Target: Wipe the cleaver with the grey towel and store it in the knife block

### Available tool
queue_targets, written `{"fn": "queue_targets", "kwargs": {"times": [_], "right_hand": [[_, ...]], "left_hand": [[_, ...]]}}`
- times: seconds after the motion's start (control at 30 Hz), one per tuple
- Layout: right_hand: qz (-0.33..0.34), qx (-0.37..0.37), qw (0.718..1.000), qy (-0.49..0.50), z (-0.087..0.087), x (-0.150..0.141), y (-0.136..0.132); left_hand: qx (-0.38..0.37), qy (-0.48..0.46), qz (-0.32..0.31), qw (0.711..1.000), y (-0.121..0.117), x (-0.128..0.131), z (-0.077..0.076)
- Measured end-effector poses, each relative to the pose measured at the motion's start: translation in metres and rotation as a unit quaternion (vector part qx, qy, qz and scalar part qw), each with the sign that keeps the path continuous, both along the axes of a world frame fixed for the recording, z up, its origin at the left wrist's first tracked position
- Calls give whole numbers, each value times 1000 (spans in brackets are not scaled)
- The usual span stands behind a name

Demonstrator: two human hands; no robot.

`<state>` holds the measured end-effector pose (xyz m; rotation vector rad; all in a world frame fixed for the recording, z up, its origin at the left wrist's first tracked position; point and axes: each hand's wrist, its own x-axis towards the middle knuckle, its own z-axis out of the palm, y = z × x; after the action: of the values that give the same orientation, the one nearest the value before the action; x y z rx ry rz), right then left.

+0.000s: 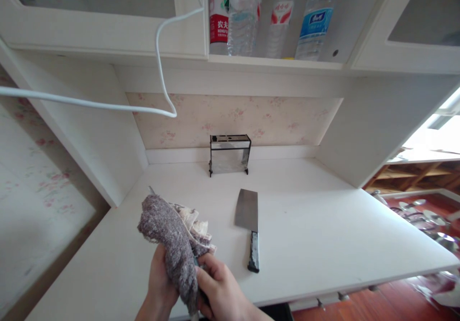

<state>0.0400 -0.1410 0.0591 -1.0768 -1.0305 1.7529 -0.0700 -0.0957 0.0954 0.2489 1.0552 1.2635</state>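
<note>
Both of my hands hold a grey, worn cloth (172, 235) over the near edge of the white counter (316, 235). My left hand (158, 282) grips the cloth from the left, fingers closed under it. My right hand (219, 287) is closed on the cloth's lower part, and something thin and metallic pokes out of the cloth at its upper left. A cleaver (248, 223) with a dark handle lies flat on the counter just right of the cloth, blade pointing away. A metal knife holder (230, 154) stands at the back wall.
Several plastic water bottles (244, 14) stand on the shelf above. A white cable (158, 62) hangs across the upper left. Cabinet walls flank the counter on both sides. Metal spoons and utensils (427, 220) lie on the red floor at the right.
</note>
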Motion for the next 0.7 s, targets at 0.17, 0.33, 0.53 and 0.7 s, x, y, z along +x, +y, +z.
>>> {"fn": "queue_targets", "kwargs": {"times": [0.17,0.33,0.53,0.7], "right_hand": [[13,49,997,-63,0,7,0],[62,76,986,-136,8,24,-4],[98,52,982,-156,16,58,-17],[29,0,993,-115,14,86,-30]], "left_hand": [[18,3,35,999,9,-9,3],[44,-5,75,996,21,-25,5],[117,-3,140,983,45,-57,1],[141,-12,238,961,65,-125,4]]}}
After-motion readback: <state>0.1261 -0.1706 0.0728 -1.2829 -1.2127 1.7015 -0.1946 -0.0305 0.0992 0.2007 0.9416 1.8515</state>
